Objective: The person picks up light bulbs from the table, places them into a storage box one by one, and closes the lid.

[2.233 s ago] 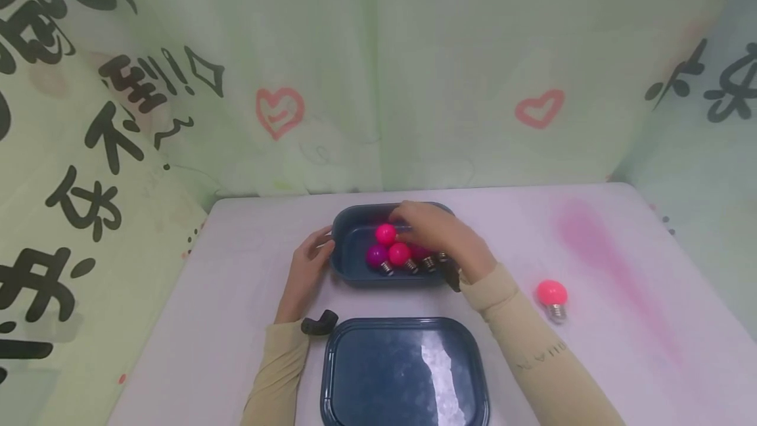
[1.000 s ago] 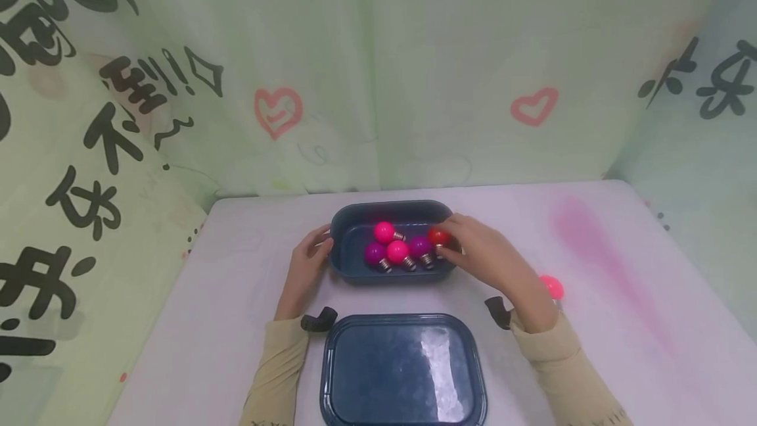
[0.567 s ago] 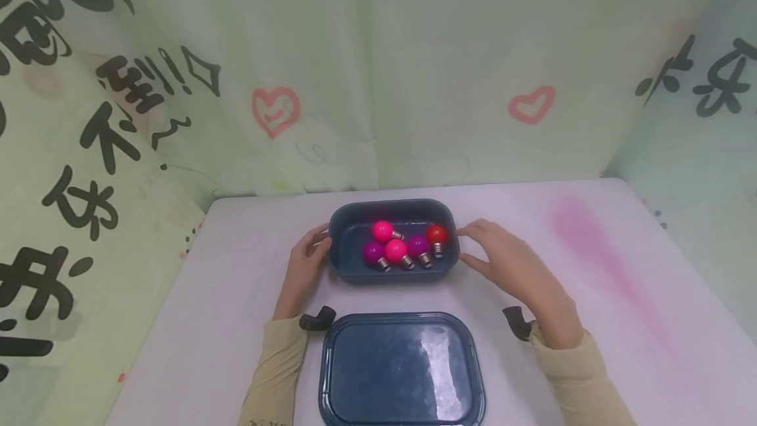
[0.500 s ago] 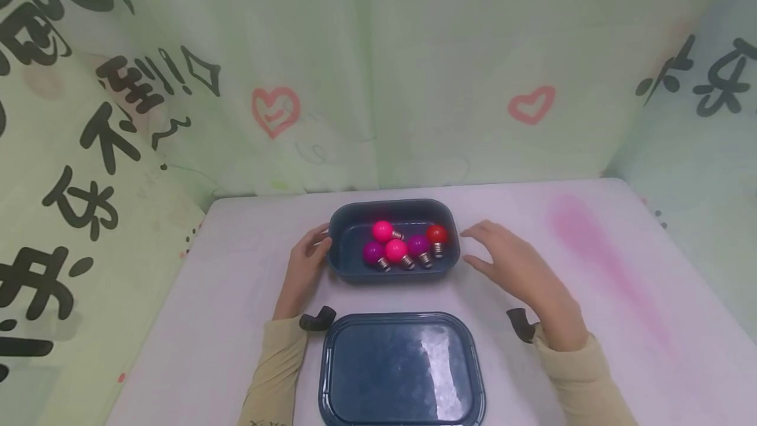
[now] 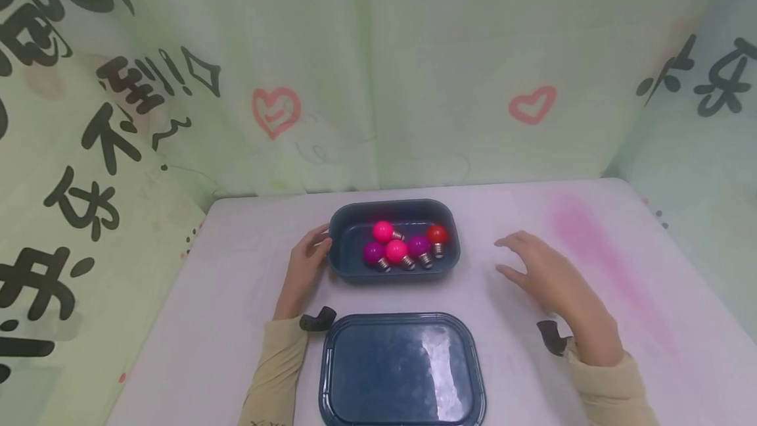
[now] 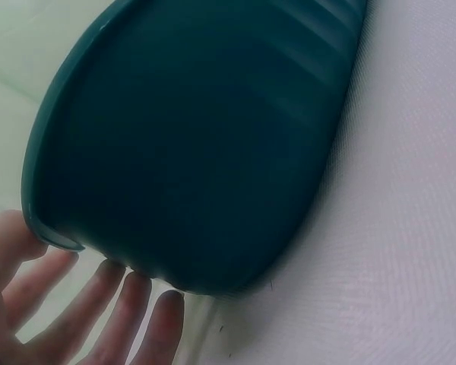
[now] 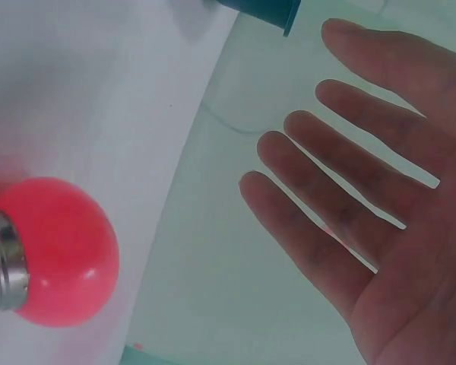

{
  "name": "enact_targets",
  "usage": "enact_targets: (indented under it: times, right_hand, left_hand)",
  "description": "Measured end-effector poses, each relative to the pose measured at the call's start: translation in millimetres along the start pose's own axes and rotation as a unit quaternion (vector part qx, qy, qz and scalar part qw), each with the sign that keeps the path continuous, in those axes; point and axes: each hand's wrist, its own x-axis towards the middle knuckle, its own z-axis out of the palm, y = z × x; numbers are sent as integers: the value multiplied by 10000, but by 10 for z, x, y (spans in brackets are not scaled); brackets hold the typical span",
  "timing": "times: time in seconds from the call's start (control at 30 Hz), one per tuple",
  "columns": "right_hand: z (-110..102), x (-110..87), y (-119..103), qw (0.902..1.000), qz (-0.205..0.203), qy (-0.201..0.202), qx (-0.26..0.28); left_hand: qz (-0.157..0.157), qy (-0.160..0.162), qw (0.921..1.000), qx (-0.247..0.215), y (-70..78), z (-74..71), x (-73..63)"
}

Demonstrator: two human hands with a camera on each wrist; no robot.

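Observation:
At the left end of a dark blue box point(image 5: 393, 277), my left hand point(image 5: 303, 269) rests its fingertips on the wall. The left wrist view has the fingers point(image 6: 83, 300) fairly straight along the box's end. Inside the box are two pink bulbs point(image 5: 382, 231), two purple bulbs point(image 5: 418, 244) and a red bulb point(image 5: 437, 234), bunched toward the right. My right hand point(image 5: 547, 275) holds nothing and hovers over the table right of the box, fingers spread. A pinkish-red bulb point(image 7: 64, 255) lies on the table in the right wrist view; the right hand and arm hide it from the head view.
A dark blue glossy lid point(image 5: 378, 373) lies flat in front of the box, between the forearms. The white table point(image 5: 236, 281) has a pink smear point(image 5: 609, 268) on its right side. A pale green curtain point(image 5: 414, 51) with drawings hangs behind and along both sides.
My right hand has let go of the red bulb in the box's right end, drawn back out and moved right. My left hand stays at the box's left end.

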Motion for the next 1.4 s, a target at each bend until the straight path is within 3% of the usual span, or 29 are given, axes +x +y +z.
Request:
enact_targets:
  times: [0.27,0.5,0.9,1.2,1.4]
  right_hand:
    - [-13,-106,161,9999,99,-14,46]
    - [-7,-178,251,9983,472,-311,124]
    - [29,-288,436,9965,663,-496,59]
    - [34,-322,497,9909,996,-856,279]
    - [42,-333,505,9908,1009,-796,435]
  left_hand:
    - [-34,-42,10000,-63,-11,-10,1]
    - [-35,-9,10000,-45,-1,-8,0]
    - [-17,-47,9998,-190,-8,-5,3]
    - [18,-58,9997,-237,-6,0,2]
    - [6,-67,9997,-232,2,-1,-6]
